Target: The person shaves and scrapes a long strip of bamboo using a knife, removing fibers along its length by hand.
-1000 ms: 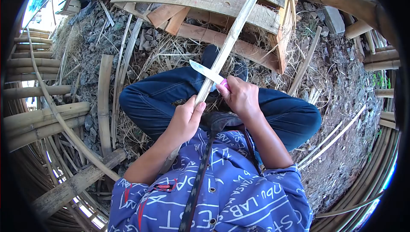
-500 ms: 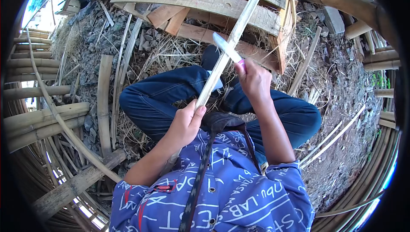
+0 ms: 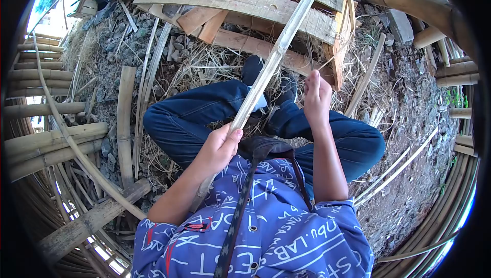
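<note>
A long split bamboo strip (image 3: 266,76) runs slantwise from beside my torso up past the wooden crate. My left hand (image 3: 220,147) is closed round its lower part, thumb on top. To the right of the strip and apart from it, my right hand (image 3: 317,96) is raised in a fist round a knife. The knife's blade (image 3: 310,59) shows only as a thin, nearly edge-on line above the fingers, and its handle is hidden in the fist.
A slatted wooden crate (image 3: 238,2) stands in front of my feet. Bamboo poles (image 3: 125,119) lie on the left, and a thick bamboo pole (image 3: 409,4) juts in at upper right. A grey block (image 3: 400,25) sits near it. Shavings and stones cover the ground.
My right hand has moved the knife off the bamboo strip, to the right, and turned it so the blade no longer shows broadside. My left hand keeps its grip, shifted slightly left and down.
</note>
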Demonstrator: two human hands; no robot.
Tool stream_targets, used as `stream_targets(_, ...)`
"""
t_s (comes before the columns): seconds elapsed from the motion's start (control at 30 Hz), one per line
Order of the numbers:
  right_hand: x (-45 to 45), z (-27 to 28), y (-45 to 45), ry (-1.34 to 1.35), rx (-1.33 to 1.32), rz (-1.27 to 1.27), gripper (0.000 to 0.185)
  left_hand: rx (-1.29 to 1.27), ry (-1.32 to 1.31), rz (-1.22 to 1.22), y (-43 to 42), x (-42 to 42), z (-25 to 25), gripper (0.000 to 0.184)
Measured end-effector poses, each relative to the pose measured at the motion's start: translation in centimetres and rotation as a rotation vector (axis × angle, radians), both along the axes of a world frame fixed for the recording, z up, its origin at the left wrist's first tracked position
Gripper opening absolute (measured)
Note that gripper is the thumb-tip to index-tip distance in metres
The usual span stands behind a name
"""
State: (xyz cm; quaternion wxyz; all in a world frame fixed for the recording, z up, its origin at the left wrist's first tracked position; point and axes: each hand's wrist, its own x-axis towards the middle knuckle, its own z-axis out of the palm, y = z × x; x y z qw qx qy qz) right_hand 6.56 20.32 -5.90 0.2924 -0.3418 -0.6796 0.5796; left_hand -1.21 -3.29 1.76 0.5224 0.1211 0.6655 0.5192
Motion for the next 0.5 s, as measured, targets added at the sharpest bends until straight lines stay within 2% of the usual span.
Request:
stream_targets(0.13, 1.3, 2.4, -3.2, -0.026, 0.035, 0.180, 0.049, 0.036, 0.117, -0.025, 0.4, 0.3, -0.4, 0.022)
stream_targets(0.2, 1.8, 3.3, -4.2, -0.091, 0.045, 0.250, 0.043, -0.006, -0.139, 0.043, 0.6, 0.2, 0.3, 0.021)
stream_targets(0.3, 1.6, 2.5, -5.1, -0.126, 0.093, 0.290, 0.038, -0.005, -0.169, 0.040, 0.3, -0.1, -0.3, 0.020)
stream_targets(0.37, 1.2, 2.1, -5.2, -0.087, 0.113, 0.233, 0.036, 0.002, -0.225, 0.037, 0.1, -0.4, -0.6, 0.021)
stream_targets(0.4, 0.9, 2.3, -4.9, -0.065, 0.111, 0.200, 0.024, 0.010, -0.283, 0.036, 0.0, -0.5, -0.7, 0.021)
stream_targets(0.43, 0.3, 2.7, -4.9, -0.061, 0.112, 0.197, 0.024, 0.011, -0.279, 0.033, -0.1, -0.6, -0.9, 0.021)
stream_targets(0.5, -1.3, 3.7, -4.9, 0.076, 0.059, -0.024, 0.014, 0.028, -0.335, 0.028, -0.1, -0.7, -1.1, 0.022)
